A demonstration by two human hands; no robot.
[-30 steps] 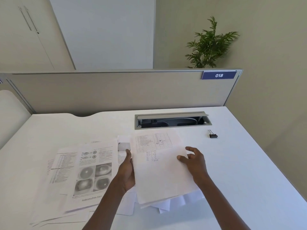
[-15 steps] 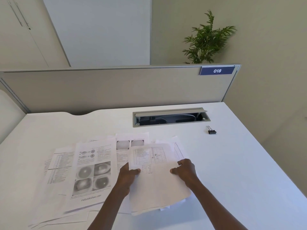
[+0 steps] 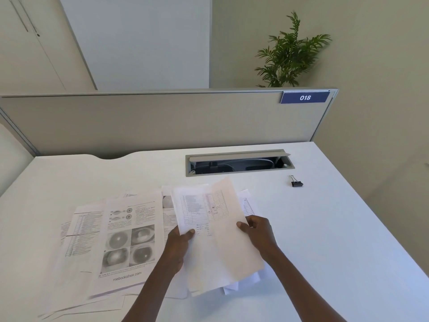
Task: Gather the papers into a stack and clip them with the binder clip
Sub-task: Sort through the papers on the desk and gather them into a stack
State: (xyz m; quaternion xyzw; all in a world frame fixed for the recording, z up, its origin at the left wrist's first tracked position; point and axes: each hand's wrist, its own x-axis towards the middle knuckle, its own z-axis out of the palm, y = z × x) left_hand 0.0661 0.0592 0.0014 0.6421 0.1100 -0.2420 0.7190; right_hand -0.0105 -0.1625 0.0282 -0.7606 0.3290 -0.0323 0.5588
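Note:
Both hands hold a small bundle of papers point(image 3: 218, 247) at the middle of the white desk point(image 3: 336, 240), its far end lifted and tilted. My left hand point(image 3: 177, 248) grips the bundle's left edge, thumb on top. My right hand point(image 3: 261, 233) grips its right edge. More printed sheets point(image 3: 120, 238), one with grey eye pictures, lie spread flat to the left, overlapping. A few sheets point(image 3: 246, 202) lie under the bundle. The black binder clip point(image 3: 296, 183) sits alone on the desk at the far right, well away from both hands.
An open cable slot point(image 3: 239, 162) is set into the desk behind the papers. A grey partition point(image 3: 162, 122) with a blue 018 label point(image 3: 304, 97) closes the far edge. A green plant point(image 3: 290, 52) stands behind it. The desk's right edge runs diagonally.
Both hands closed on the top sheets from either side. The bundle was drawn nearer, then lifted off the desk and tilted, its far end up.

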